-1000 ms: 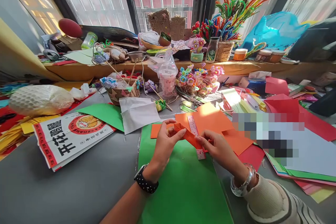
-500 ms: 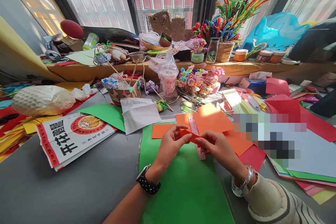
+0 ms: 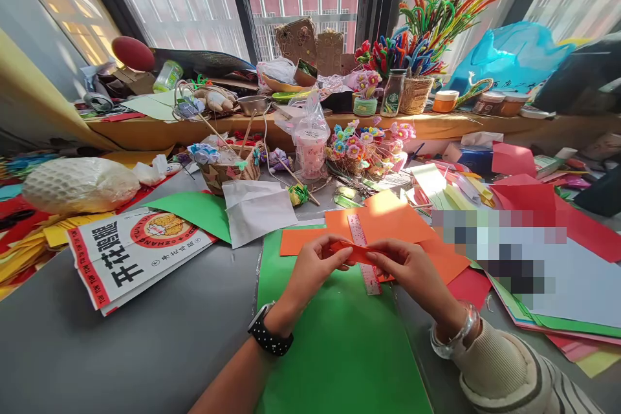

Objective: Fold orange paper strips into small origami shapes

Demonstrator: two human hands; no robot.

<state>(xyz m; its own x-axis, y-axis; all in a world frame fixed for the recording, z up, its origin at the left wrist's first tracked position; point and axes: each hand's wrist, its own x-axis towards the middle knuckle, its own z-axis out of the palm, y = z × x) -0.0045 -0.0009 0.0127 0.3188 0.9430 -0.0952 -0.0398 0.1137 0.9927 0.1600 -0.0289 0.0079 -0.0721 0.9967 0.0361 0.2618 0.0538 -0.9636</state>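
Observation:
A small folded strip of orange paper [image 3: 358, 253] is pinched between both hands above the green mat. My left hand [image 3: 317, 266] grips its left end between thumb and fingers. At the right end, my right hand [image 3: 405, 266] pinches it the same way. Under and just beyond the fingers lies a pink patterned ruler [image 3: 371, 277], partly covered by the paper strip. Larger orange sheets [image 3: 392, 223] rest behind the hands, and their near edges are partly hidden. The green mat [image 3: 339, 349] spreads beneath my wrists.
A printed paper bag [image 3: 140, 259] and a white tissue [image 3: 259, 210] lie to the left. Stacked coloured paper [image 3: 577, 291] sits at the right. Behind stand a bagged pink cup [image 3: 310, 152], a basket [image 3: 226, 174] and crocheted flowers [image 3: 361, 145].
My right hand has turned and shifted slightly, with its fingers now over the strip's right end. The orange strip lies more level. My left hand has barely moved.

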